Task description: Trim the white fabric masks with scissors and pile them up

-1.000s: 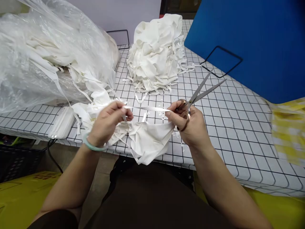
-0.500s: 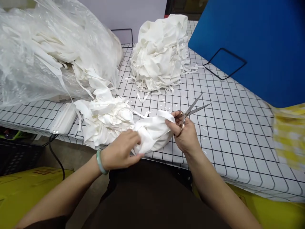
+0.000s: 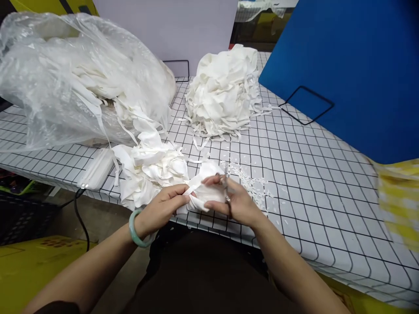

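Note:
My left hand (image 3: 163, 207), with a pale green bangle on its wrist, pinches a white fabric piece (image 3: 210, 168) by its narrow strap at the table's front edge. My right hand (image 3: 240, 203) has its fingers in the handle loops of the scissors (image 3: 226, 185), whose blades are blurred and hard to make out. Its thumb and fingertips are at the right side of the same fabric piece. Left of it lies a loose heap of white fabric pieces (image 3: 153, 168). Small white clippings (image 3: 250, 183) are scattered just beyond my right hand.
A clear plastic bag (image 3: 42, 74) of white fabric pieces stands at the left. A taller pile (image 3: 224, 91) is at the back. A blue panel (image 3: 353, 65) with a black wire stand occupies the right, beside yellow checked cloth (image 3: 399, 200). A white corded device (image 3: 98, 170) lies front left.
My left hand has closed on the strap of the fabric piece. My right hand has moved left and the scissors have turned from pointing away right. The view has tilted up, and clippings show.

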A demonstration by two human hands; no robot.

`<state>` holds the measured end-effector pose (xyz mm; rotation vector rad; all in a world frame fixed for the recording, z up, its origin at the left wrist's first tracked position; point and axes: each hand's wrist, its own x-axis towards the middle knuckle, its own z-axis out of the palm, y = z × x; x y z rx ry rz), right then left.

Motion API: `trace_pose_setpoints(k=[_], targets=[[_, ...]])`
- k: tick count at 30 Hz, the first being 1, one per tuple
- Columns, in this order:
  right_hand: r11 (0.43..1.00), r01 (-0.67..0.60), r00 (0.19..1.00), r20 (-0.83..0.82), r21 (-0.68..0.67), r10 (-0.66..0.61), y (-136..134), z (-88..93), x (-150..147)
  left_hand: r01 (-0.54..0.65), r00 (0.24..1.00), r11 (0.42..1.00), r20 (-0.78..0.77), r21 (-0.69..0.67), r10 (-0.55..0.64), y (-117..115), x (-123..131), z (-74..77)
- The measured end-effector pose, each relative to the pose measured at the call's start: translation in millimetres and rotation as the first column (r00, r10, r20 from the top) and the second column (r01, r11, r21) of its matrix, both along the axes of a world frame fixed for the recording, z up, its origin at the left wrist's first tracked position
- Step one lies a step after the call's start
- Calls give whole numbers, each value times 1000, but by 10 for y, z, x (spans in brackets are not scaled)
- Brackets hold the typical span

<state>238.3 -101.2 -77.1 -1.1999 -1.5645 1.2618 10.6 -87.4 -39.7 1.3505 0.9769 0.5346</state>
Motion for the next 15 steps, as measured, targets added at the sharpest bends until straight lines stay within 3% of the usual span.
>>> trace_pose_setpoints(k=[3, 6, 9, 12, 15], targets=[[999, 38, 999, 34, -28, -37, 5, -43, -57, 0, 1000, 998, 18, -61, 1, 24, -20, 34], [978, 185, 983, -2, 96, -186, 39, -24, -93, -10, 999, 1000, -33, -18, 9, 33, -9, 75], [931, 259, 965, -17, 258, -263, 52, 34, -112, -6, 1000, 993, 19, -118, 8, 28, 24, 88], [909, 290, 954, -13, 301, -300, 13, 52, -138, -3, 994, 982, 108, -188, 24, 11, 65, 60], [927, 309, 948, 7, 211, -317, -84, -11, -202, -61, 987, 997, 146, -43, 67, -13, 129, 32]])
